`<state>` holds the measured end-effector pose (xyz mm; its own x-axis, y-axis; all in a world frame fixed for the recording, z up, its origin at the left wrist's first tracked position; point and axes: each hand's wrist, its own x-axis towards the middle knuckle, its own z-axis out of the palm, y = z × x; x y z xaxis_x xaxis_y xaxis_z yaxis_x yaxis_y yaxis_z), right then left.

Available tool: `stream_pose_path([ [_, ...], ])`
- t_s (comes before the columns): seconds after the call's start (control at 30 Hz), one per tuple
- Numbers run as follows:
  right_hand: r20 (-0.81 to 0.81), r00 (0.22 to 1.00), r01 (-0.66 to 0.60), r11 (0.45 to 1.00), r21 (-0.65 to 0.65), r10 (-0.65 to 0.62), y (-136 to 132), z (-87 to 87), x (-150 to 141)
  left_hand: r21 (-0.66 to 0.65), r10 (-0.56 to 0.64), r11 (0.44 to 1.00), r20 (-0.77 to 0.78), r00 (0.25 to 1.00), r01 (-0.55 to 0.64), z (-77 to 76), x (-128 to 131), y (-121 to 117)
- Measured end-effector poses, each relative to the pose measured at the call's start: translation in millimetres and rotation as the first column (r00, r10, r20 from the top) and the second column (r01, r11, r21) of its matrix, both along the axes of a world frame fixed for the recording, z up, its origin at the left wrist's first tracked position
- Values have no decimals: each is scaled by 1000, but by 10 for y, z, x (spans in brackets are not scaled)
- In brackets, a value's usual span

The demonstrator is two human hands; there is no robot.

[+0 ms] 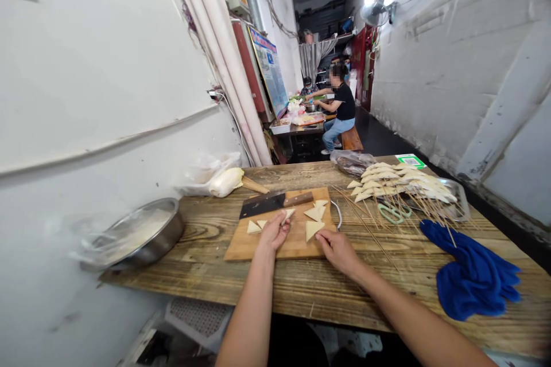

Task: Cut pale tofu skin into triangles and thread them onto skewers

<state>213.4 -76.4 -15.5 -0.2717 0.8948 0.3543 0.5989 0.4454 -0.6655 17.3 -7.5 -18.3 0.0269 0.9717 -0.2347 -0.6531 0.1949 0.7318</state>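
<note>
My left hand (275, 231) is closed around a pale triangular slice (287, 215), which looks like tofu, just above the cutting board (241, 248). The fingers of my right hand (338, 248) pinch the corner of another tofu slice (314, 230) at the board's right side. More triangles (315, 213) lie beyond it, and a few small ones (253, 227) rest left of my left hand. Across the back of the board lies a cleaver (275, 203) with a dark blade and wooden handle.
On the right, skewered triangles (396, 180) are piled over a metal tray (461, 200), near bare skewers (372, 232), green-handled scissors (394, 213) and a blue cloth (471, 275). A steel basin (166, 235) stands left. Farther back, a person (342, 103) sits at another table.
</note>
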Motion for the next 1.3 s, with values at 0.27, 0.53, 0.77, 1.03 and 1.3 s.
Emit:
stream_pose_path([
  [0.27,153,986,-60,997,-38,66,-79,20,-24,-99,-3,995,105,994,14,14,-18,-3],
  [0.53,223,973,-47,997,-56,59,-101,65,-27,-111,24,994,80,996,-15,24,8,-6],
  [0.77,289,956,-29,997,-66,47,-97,66,-41,-118,23,993,70,997,-14,29,19,-13],
  [1.03,296,954,-18,997,-81,41,-101,96,-50,-110,12,994,55,998,-6,9,25,-13],
  [1.3,321,947,1,997,-72,22,-98,71,-48,-80,-9,997,41,999,12,0,24,-30],
])
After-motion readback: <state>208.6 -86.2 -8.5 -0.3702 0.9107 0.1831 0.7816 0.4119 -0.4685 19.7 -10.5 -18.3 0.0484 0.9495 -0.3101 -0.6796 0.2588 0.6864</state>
